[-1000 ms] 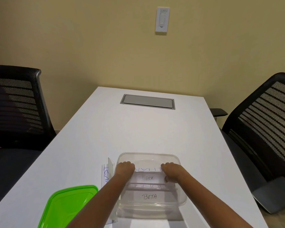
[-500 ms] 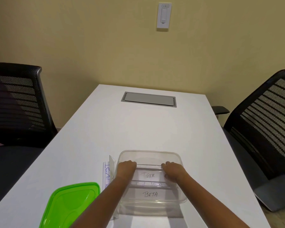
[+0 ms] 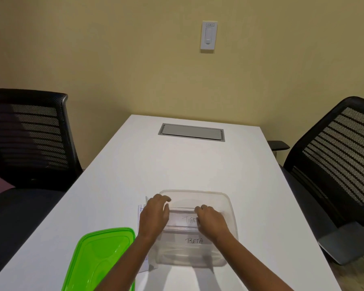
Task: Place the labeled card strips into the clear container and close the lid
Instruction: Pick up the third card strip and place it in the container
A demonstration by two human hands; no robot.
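The clear container [image 3: 229,206] stands on the white table near me. Inside it lie card strips marked TIGER [image 3: 186,219] and BETA [image 3: 194,240], and a third strip [image 3: 183,210] stands on edge behind them. My right hand [image 3: 211,220] is inside the container, its curled fingers resting on that back strip and covering the end of TIGER. My left hand [image 3: 155,215] hovers over the container's left rim with loose fingers and nothing in it. More labeled strips [image 3: 140,210] lie just left of the container, mostly hidden by my left arm. The green lid [image 3: 101,259] lies flat at the front left.
A grey cable hatch [image 3: 191,132] is set into the table's far end. Black mesh chairs stand at the left [image 3: 27,139] and right [image 3: 336,156] sides. A light switch [image 3: 208,36] is on the yellow wall.
Both hands held the ends of a strip at the container's back. Now the strip stands inside, my left hand has lifted off toward the left rim, and my right hand has slid toward the middle.
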